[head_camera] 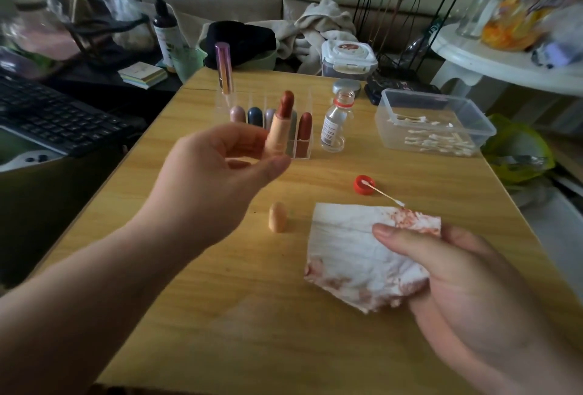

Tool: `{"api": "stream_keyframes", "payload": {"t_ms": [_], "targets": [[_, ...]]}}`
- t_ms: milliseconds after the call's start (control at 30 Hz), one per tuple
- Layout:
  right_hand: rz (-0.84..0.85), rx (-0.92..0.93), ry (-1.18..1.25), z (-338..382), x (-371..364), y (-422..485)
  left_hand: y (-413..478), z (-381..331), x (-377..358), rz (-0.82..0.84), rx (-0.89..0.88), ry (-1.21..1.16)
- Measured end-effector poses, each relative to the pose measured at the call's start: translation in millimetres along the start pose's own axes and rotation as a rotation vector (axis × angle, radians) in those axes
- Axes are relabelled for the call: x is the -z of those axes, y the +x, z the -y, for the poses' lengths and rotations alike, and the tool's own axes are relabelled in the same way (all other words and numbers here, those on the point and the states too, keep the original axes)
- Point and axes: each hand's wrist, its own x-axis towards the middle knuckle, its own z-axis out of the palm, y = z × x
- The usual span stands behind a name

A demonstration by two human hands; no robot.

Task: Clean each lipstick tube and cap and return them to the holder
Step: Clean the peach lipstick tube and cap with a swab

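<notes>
Peach lipstick tube (278,131) stands upright, pinched in the left grip (219,170).

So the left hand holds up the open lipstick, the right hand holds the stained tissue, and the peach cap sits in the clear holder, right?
Not quite: the peach cap is not in the clear holder but on the table in front of it, as the head view shows. The left hand does hold the open lipstick, the right hand the stained tissue.
</notes>
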Motion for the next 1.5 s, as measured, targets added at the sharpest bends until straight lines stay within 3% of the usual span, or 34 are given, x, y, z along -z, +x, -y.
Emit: {"api": "stream_keyframes", "payload": {"t_ms": [433,900,1500], "targets": [[-0.074,0.055,-0.2,14,13,4,8,24,-39,0.131,0.005,0.383],[-0.045,0.068,-0.197,10,17,4,1,20,-41,0.079,0.03,0.376],[-0.041,0.113,-0.252,7,21,5,-14,23,-21,0.162,0.043,0.499]]}}
